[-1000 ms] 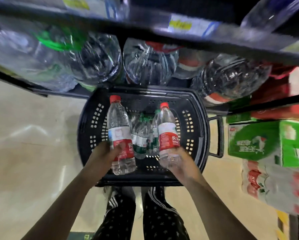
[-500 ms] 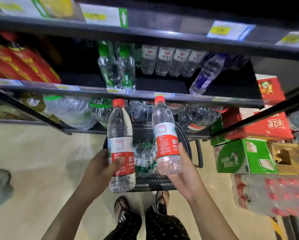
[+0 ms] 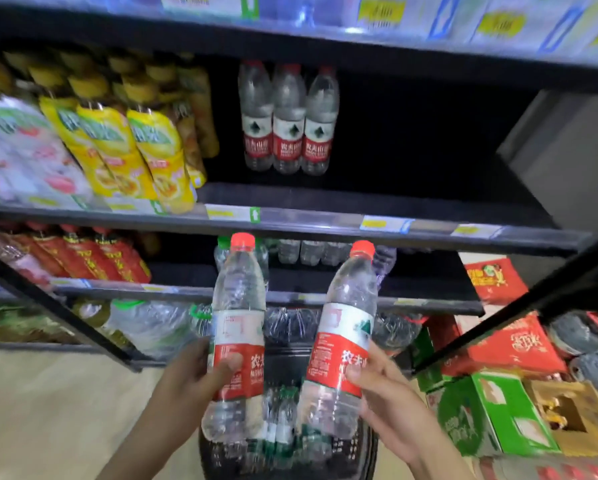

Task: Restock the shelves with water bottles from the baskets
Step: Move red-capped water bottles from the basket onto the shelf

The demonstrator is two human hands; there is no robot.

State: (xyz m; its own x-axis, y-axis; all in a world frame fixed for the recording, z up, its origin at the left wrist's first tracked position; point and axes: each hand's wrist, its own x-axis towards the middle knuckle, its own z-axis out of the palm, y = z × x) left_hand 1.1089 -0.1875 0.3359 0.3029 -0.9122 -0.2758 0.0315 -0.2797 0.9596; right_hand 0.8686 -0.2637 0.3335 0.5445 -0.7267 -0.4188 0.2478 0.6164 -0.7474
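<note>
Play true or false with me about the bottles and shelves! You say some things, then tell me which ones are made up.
1. The left hand holds the left bottle and the right hand holds the right bottle, both red-capped. True.
2. Both held bottles have green labels. False: the labels are red and white.
3. Three shelf bottles stand side by side on the middle shelf. True.
4. The yellow packs sit to the right of those three. False: they sit to the left.
5. The basket under the hands has small bottles in it. True.
</note>
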